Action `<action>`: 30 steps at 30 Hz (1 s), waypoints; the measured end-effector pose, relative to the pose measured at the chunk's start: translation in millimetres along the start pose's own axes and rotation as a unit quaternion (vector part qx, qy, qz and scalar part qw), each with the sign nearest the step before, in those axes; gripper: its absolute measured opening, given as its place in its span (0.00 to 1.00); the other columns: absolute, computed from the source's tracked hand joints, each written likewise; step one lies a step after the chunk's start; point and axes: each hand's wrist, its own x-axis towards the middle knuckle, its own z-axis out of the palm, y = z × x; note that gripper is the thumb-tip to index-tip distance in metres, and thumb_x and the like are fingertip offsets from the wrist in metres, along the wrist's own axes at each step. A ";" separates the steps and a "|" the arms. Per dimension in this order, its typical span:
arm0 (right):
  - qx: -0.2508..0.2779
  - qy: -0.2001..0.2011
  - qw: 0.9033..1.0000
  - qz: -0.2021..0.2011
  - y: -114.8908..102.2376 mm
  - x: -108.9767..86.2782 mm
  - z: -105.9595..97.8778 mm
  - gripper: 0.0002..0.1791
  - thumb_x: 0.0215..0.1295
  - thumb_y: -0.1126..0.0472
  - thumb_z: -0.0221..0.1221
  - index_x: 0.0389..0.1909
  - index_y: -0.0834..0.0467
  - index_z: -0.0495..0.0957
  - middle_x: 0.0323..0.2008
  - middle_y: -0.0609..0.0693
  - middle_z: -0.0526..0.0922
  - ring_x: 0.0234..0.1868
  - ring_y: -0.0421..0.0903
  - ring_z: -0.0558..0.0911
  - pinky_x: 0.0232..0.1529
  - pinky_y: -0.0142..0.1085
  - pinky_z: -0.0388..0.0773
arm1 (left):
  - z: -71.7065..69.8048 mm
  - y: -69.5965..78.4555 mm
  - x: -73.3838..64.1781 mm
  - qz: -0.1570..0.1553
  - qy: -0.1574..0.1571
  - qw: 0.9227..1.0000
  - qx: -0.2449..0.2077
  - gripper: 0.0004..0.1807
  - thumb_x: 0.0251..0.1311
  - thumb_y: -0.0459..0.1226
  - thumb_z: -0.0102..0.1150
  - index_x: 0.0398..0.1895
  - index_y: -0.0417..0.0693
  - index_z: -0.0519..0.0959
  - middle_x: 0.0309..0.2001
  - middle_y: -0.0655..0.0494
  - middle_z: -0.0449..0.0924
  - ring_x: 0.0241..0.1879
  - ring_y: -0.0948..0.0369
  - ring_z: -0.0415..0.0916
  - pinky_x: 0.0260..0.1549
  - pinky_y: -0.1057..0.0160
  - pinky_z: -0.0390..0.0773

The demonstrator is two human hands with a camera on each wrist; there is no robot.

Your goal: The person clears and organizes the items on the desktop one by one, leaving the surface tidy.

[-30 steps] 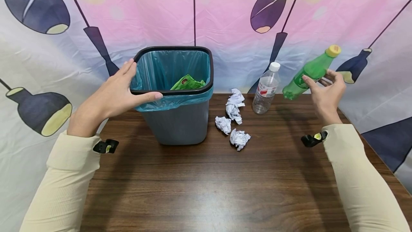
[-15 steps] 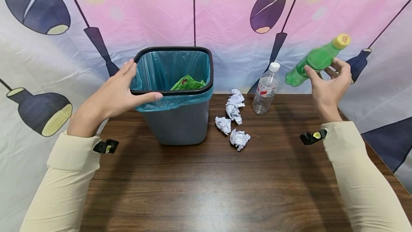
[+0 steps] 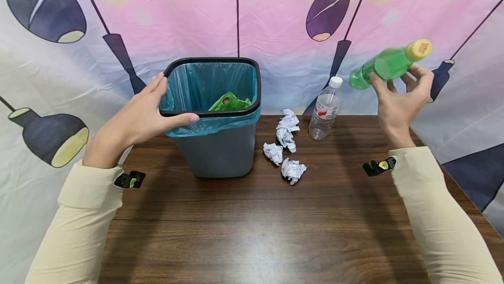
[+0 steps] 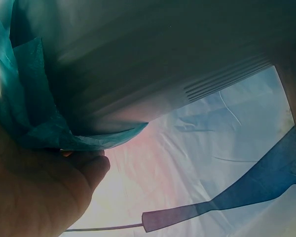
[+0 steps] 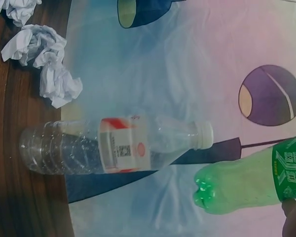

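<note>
At the far left of the frame, a cream sleeve (image 3: 75, 214) is reaching up from the lower edge to the left hand (image 3: 135, 117). This hand is lying open against the bin (image 3: 220, 152) at the frame's left centre, its fingers stretching along the left side of the rim and its thumb lying across the front. In the dim left wrist view the fingers are partly hiding, so their exact contact with the bin is hard to tell. A blue-green bag (image 3: 212, 125) is lining the bin and folding over its rim, and a green packet (image 3: 231, 101) is showing inside.

Near the middle, three crumpled papers (image 3: 293, 170) are lying close together on the brown table (image 3: 236, 231). Right of them, a clear bottle (image 3: 324, 111) with a white cap is standing upright.

At the upper right, the right hand (image 3: 399, 111) is gripping the green bottle (image 3: 387, 65) between thumb and fingers, above the table. The bottle is tilting, its base pointing left and its yellow cap (image 3: 421, 49) pointing to the upper right. A patterned cloth (image 3: 275, 21) is hanging behind everything.
</note>
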 end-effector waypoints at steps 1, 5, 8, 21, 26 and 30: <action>0.008 0.004 1.000 -0.001 -2.3 -0.2 1.9 0.30 0.47 0.76 0.73 0.52 0.66 0.72 0.54 0.59 0.75 0.57 0.54 0.81 0.59 0.43 0.78 | 0.0 -0.1 -0.1 0.000 0.000 1.000 0.000 0.65 0.59 0.71 0.55 0.81 0.42 0.33 0.81 0.50 0.24 0.80 0.49 0.26 0.70 0.30 0.41; 0.044 0.017 0.999 -0.002 -11.9 -1.0 10.0 0.31 0.45 0.78 0.73 0.52 0.67 0.71 0.54 0.60 0.74 0.57 0.55 0.80 0.58 0.43 0.79 | -0.1 -0.6 -0.2 0.001 0.001 1.000 0.000 0.65 0.59 0.71 0.55 0.81 0.42 0.33 0.81 0.51 0.24 0.80 0.49 0.25 0.70 0.30 0.41; 0.064 0.021 0.998 -0.009 -18.4 -2.2 16.3 0.33 0.45 0.78 0.74 0.52 0.68 0.70 0.54 0.61 0.74 0.56 0.56 0.80 0.57 0.43 0.80 | -0.3 -1.1 -0.3 0.001 0.002 1.000 0.000 0.65 0.59 0.71 0.55 0.81 0.41 0.34 0.81 0.50 0.24 0.80 0.49 0.26 0.70 0.30 0.41; 0.148 0.046 0.988 0.021 -43.2 -8.0 44.6 0.36 0.40 0.81 0.75 0.52 0.68 0.70 0.52 0.62 0.75 0.53 0.57 0.80 0.55 0.43 0.81 | 0.1 -0.9 0.3 -0.002 -0.003 1.000 -0.002 0.65 0.59 0.71 0.55 0.81 0.43 0.32 0.81 0.50 0.24 0.80 0.48 0.26 0.70 0.29 0.42; 0.178 0.053 0.982 0.035 -50.0 -12.4 53.4 0.38 0.37 0.81 0.77 0.53 0.68 0.71 0.51 0.62 0.75 0.53 0.58 0.81 0.54 0.43 0.82 | -0.1 -0.8 0.3 -0.003 -0.003 1.000 -0.001 0.65 0.59 0.71 0.55 0.81 0.43 0.32 0.81 0.50 0.24 0.80 0.47 0.26 0.70 0.29 0.42; 0.192 0.049 0.979 0.042 -55.0 -17.8 59.1 0.39 0.38 0.82 0.76 0.55 0.68 0.71 0.52 0.63 0.76 0.55 0.59 0.81 0.54 0.44 0.82 | -0.1 -0.7 0.2 -0.002 -0.002 1.000 0.000 0.65 0.59 0.71 0.55 0.81 0.43 0.33 0.81 0.50 0.24 0.80 0.47 0.26 0.70 0.29 0.42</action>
